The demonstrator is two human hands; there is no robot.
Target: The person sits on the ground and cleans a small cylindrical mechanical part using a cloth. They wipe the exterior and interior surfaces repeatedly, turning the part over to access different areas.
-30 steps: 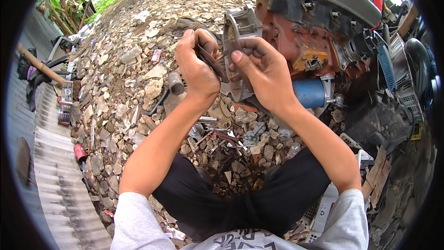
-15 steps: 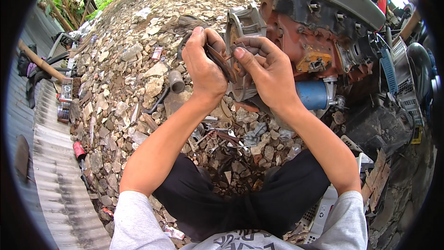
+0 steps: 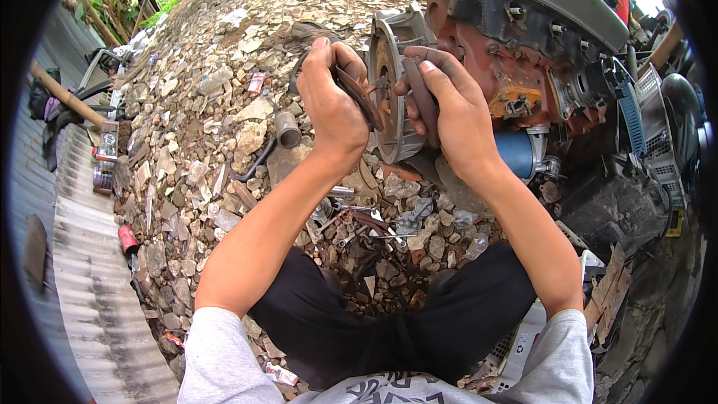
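My left hand is closed around a thin, dark brown, rusty plate, held nearly edge-on. A short distance to its right, my right hand grips a dark brown piece with a curved edge, its fingers wrapped behind it. The two pieces are apart and face each other. Behind them stands the round grey metal housing at the end of a reddish-brown engine. My palms and fingers hide much of both pieces.
Wrenches and other small tools lie on the rubble between my knees. A metal cylinder rests left of my left forearm. On the engine's near side is a blue canister. Corrugated metal sheeting runs along the left.
My right hand has moved right, away from the left hand, and the dark curved piece now shows in its grip. The left hand has barely moved.
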